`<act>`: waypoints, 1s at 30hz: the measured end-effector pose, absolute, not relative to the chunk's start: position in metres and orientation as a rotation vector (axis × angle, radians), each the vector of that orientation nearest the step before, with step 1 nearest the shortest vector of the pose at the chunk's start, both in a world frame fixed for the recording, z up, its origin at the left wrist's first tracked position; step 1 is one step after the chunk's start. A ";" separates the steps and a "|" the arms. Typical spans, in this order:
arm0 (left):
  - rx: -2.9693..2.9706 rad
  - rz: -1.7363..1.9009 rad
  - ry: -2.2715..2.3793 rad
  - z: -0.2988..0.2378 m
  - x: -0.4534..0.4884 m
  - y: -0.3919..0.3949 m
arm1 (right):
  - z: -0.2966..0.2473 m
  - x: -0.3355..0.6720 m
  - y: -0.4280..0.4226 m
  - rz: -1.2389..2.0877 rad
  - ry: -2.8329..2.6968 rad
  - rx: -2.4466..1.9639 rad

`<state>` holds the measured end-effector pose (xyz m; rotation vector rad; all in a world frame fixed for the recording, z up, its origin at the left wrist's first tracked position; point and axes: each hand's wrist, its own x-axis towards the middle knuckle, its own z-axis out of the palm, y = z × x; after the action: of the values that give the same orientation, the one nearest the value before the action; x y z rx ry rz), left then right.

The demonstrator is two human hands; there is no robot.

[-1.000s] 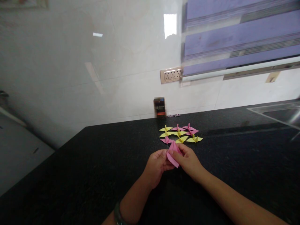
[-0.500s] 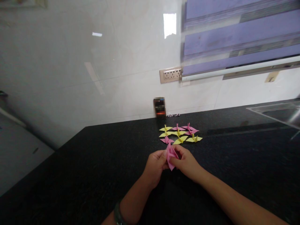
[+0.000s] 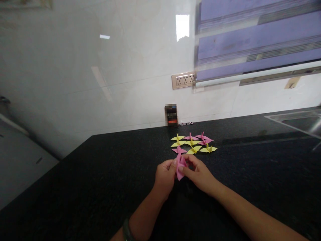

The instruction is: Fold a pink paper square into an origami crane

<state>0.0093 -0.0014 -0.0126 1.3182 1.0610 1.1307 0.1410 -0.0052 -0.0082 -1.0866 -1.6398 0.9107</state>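
Note:
Both hands meet over the dark countertop around one pink paper crane [image 3: 181,169]. My left hand [image 3: 165,175] pinches its left side, thumb on top. From the right, my right hand [image 3: 197,171] grips the folded paper between thumb and fingers. Parts of the crane are covered by the fingers. Just beyond the hands, several finished cranes stand in rows, among them a pink crane [image 3: 179,150], a yellow crane [image 3: 193,149] and another yellow crane [image 3: 208,149].
Against the white tiled wall [image 3: 140,97] stands a dark box-like object, blurred out [image 3: 172,115], with a beaded strand [image 3: 186,124] beside it. A sink rim [image 3: 283,124] lies at the right of the black counter [image 3: 120,160]. A socket panel [image 3: 183,80] sits below the purple blind [image 3: 250,43].
The pink crane has shifted slightly left and turned a little between my fingers. My right hand has moved a bit left with it. The cranes on the counter stay in place.

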 end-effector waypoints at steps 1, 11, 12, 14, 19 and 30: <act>1.363 1.127 1.095 -0.014 0.009 -0.001 | -0.008 0.142 -0.004 0.868 -1.634 -1.110; 1.665 1.075 1.195 -0.012 0.008 -0.003 | -0.011 0.141 0.000 0.988 -1.504 -1.073; 1.670 1.065 1.192 -0.011 0.008 -0.003 | -0.010 0.141 0.000 1.010 -1.478 -1.056; 1.680 1.043 1.189 -0.011 0.008 -0.004 | -0.008 0.141 -0.001 1.035 -1.441 -1.028; 1.701 1.014 1.187 -0.011 0.008 -0.004 | -0.007 0.142 -0.001 0.997 -1.446 -1.033; 1.460 1.121 1.188 -0.014 0.007 0.000 | 0.000 0.146 -0.007 0.671 -1.570 -1.105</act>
<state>0.0072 -0.0003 -0.0140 1.4595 1.1884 1.1207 0.1458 -0.0072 0.0005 -1.1052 -1.5700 0.6715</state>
